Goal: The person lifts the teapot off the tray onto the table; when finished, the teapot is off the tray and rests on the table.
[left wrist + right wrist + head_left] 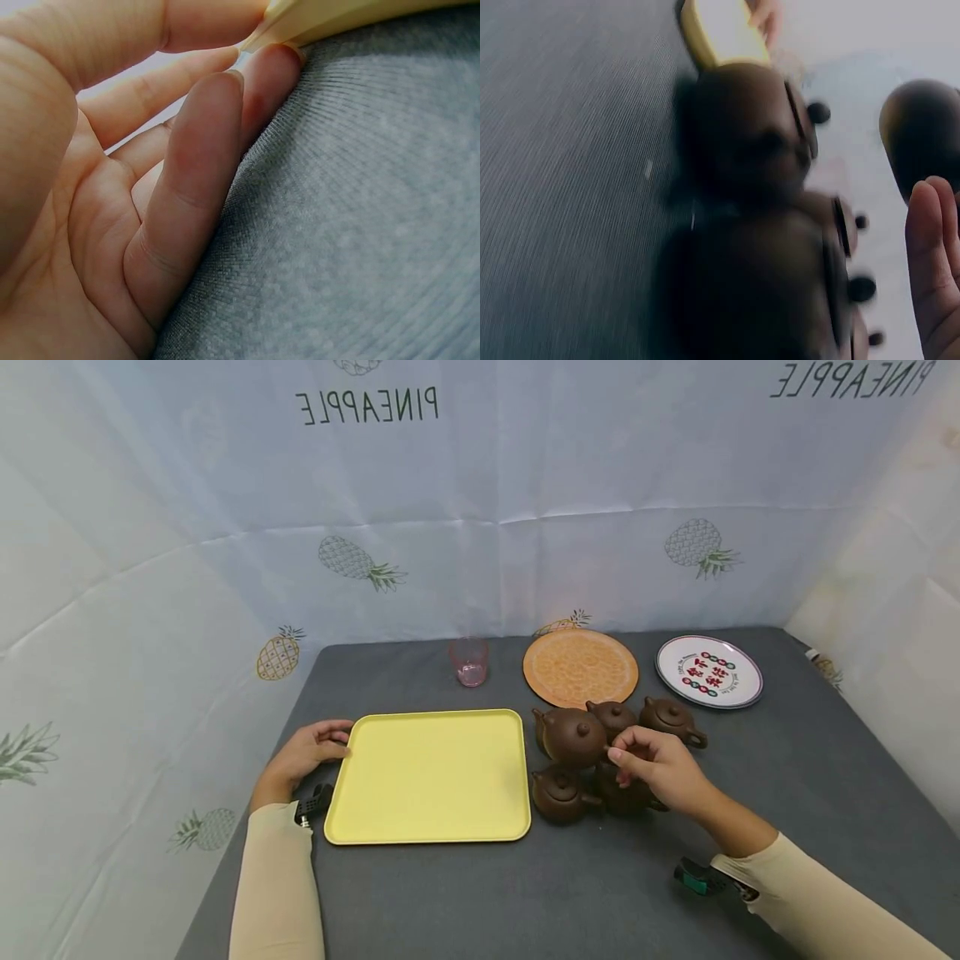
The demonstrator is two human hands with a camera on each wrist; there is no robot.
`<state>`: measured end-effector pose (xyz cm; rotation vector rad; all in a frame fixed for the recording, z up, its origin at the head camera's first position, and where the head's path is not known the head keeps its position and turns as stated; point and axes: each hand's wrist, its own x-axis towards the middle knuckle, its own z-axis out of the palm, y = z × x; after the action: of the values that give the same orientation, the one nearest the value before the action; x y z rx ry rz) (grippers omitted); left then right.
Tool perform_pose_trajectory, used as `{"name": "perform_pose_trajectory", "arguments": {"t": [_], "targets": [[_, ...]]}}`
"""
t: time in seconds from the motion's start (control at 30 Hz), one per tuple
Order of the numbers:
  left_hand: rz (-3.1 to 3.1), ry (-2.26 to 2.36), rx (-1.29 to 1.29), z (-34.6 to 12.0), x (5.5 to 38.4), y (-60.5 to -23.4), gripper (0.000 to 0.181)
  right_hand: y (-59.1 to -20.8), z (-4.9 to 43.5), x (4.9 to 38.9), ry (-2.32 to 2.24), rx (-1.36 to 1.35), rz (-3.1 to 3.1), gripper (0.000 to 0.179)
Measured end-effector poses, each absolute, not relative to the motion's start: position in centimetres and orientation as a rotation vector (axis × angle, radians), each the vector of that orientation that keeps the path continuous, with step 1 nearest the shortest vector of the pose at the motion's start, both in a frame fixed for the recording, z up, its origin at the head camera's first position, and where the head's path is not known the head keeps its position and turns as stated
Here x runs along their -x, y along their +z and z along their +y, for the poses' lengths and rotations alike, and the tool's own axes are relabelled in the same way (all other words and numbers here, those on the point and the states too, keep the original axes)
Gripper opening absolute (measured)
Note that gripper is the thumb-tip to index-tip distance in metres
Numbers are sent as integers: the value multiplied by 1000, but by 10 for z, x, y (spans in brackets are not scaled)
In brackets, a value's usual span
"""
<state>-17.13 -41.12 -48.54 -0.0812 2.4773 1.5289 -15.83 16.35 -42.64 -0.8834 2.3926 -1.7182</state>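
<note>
Reaching right hand point(660, 768) among teapots point(573, 737)

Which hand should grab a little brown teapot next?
Probably the right hand: it hovers right over the cluster of brown teapots, fingertips near the biggest one. The left hand is across the yellow tray, its fingers touching the tray's left edge, far from the pots.

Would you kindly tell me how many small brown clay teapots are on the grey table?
5: large one beside the yellow tray, two behind, one in front, one partly under the right hand.
</note>
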Motion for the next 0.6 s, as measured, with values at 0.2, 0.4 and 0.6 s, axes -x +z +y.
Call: {"name": "perform_pose_trajectory", "arguments": {"t": [0.2,0.4,0.6], "targets": [[2495,1529,57,-411,171,-488,65,-425,199,152,-1647,828,2492,8],[2531,1508,40,-411,171,-488,64,-429,227,146,-1606,738,2603,5],[2540,1501,41,-411,171,-489,64,-435,250,139,-1570,650,2669,4]]}}
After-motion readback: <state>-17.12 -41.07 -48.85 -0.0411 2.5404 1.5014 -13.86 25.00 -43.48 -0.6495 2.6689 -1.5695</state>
